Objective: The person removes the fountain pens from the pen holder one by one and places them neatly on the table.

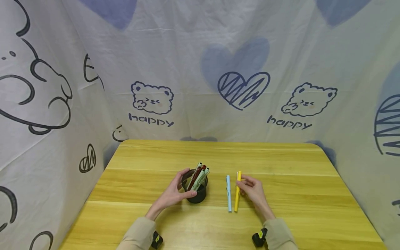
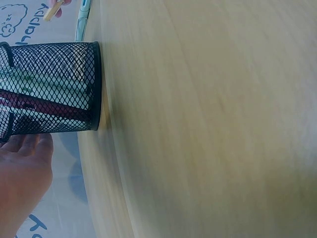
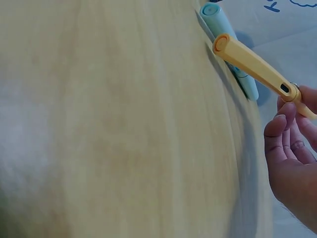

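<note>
The right hand (image 1: 254,191) pinches the yellow pen (image 1: 238,191) near its far end, beside the blue pen (image 1: 228,193) on the table (image 1: 281,166), while the left hand (image 1: 173,193) cups the mesh cup (image 1: 197,194); light, stiff and smooth, the pen is probably best gripped mid-barrel.

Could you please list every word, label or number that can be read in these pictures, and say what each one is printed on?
"happy": on the backdrop cloth, under the left bear drawing.
"happy": on the same cloth, under the right bear drawing.
A slice of that word shows at the left wrist view's top corner, too blurred to read.
No readable print on the yellow pen, blue pen or mesh pen holder.
</note>
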Available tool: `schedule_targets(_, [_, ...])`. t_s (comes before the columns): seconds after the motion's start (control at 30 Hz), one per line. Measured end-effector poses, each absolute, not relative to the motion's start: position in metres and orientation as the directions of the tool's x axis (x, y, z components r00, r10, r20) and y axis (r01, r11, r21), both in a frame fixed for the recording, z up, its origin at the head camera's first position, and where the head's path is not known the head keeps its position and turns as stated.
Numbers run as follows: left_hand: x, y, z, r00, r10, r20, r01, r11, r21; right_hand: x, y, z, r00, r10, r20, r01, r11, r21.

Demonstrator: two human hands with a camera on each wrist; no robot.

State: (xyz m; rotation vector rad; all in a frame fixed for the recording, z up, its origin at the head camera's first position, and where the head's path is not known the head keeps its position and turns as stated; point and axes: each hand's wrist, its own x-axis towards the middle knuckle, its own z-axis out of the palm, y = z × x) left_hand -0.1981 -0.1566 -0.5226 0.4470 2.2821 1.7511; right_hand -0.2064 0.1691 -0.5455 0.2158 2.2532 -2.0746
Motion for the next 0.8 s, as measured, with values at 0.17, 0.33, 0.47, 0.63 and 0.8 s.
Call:
schedule_targets(0.17, [-0.198,-0.156,-0.522,-0.927,0.375,0.001,0.100,0.244,0.965,-0.208,0.169,-0.548,-0.986,0.040,-0.160,0.163,0.097,-0.982])
schedule_targets(0.33, [-0.197,-0.156,-0.522,-0.929,0.371,-0.008,0.094,0.257,0.962,-0.210,0.169,-0.549,-0.987,0.029,-0.158,0.161,0.126,-0.979])
schedule_targets(0.47, [-0.198,-0.156,-0.522,-0.928,0.373,-0.002,0.101,0.258,0.961,-0.213,0.169,-0.550,-0.986,0.024,-0.167,0.169,0.142,-0.975])
schedule_targets(0.63, [-0.200,-0.156,-0.525,-0.924,0.382,0.010,0.115,0.253,0.961,-0.216,0.170,-0.552,-0.986,-0.003,-0.169,0.165,0.177,-0.970])
schedule_targets(0.8, [-0.200,-0.157,-0.525,-0.923,0.386,0.009,0.114,0.251,0.961,-0.217,0.170,-0.554,-0.985,-0.025,-0.170,0.160,0.213,-0.964])
